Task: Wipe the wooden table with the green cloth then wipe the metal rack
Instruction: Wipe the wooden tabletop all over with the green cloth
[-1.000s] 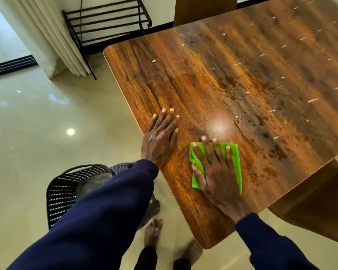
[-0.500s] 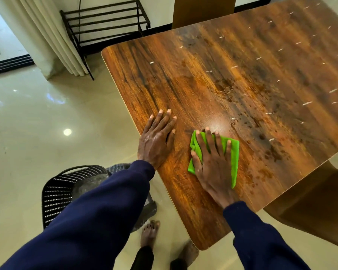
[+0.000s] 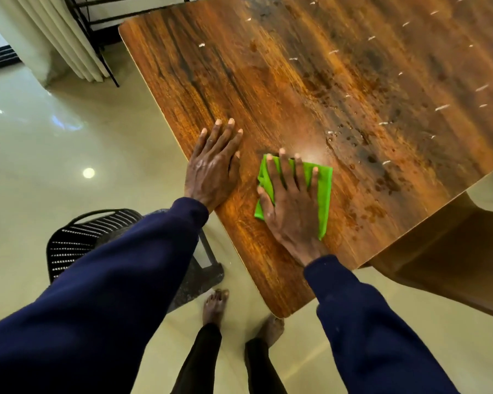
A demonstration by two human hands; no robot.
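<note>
Nearest, two bare feet (image 3: 215,307) on glossy cream floor tile (image 3: 40,166), below dark trouser legs and two navy-blue fabric sleeves (image 3: 111,294). Just beyond, near the rounded near corner of the brown wood-grain table (image 3: 239,81), right hand (image 3: 292,206) laid palm down on the bright green folded cloth (image 3: 323,189), fingers straight and spread, pressing rather than gripping. Cloth flat on the tabletop close to the near-left edge, its right strip and far corner showing past the fingers. Just beside it to the left and apart from the cloth, left hand (image 3: 214,169) flat on bare wood at the table's left edge, fingers straight and close together, holding nothing. Tabletop smooth and shiny, with dark streaked grain and a bright glare just beyond the cloth. Farther right, dark wet-looking blotches (image 3: 382,177) and small white specks (image 3: 442,107) scattered across the far half. Left of the table, black slotted plastic chair (image 3: 77,240), partly hidden by the left sleeve, close to the table edge. At the right, under the table's right edge, smooth brown moulded chair (image 3: 444,260). Wide open floor at the left, with round lamp reflections. Farthest, top left, pleated cream curtain (image 3: 54,38) and just right of it the black thin-barred metal rack (image 3: 114,78), mostly cut off by the frame, near the table's far-left corner but not touching.
</note>
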